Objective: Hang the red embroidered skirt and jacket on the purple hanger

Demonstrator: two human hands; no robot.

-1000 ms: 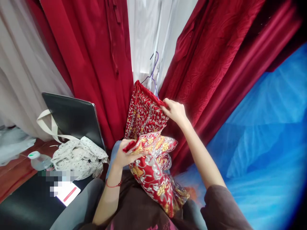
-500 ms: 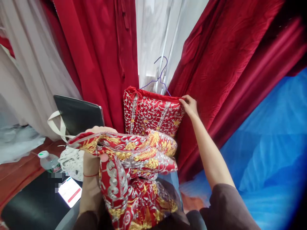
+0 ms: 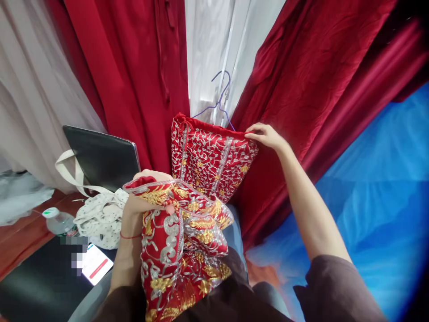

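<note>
In my left hand [image 3: 147,190] is a bunched red garment [image 3: 201,223] with gold and silver embroidery; its lower folds spill over my lap. The fingers and thumb close around its upper edge. My right hand [image 3: 264,135] pinches the top right corner of a red skirt [image 3: 211,154] covered in silver curling embroidery, with a small tied bow near its left top corner. A thin purple wire hanger [image 3: 219,103] rises from behind the skirt's waistband, its hook bare and pointing up; the hanger's lower part is hidden by the cloth.
Red garments [image 3: 134,67] hang behind, with white cloth between them. Blue fabric [image 3: 368,192] spreads on the right. To the left are a black chair back [image 3: 100,156], a white dotted bag [image 3: 100,219], a water bottle [image 3: 60,222] and a lit phone [image 3: 97,264] on a black seat.
The embroidered garment in my left hand has come back and lower, showing more of the skirt. My right hand has shifted slightly left along the waistband. The view has moved a little.
</note>
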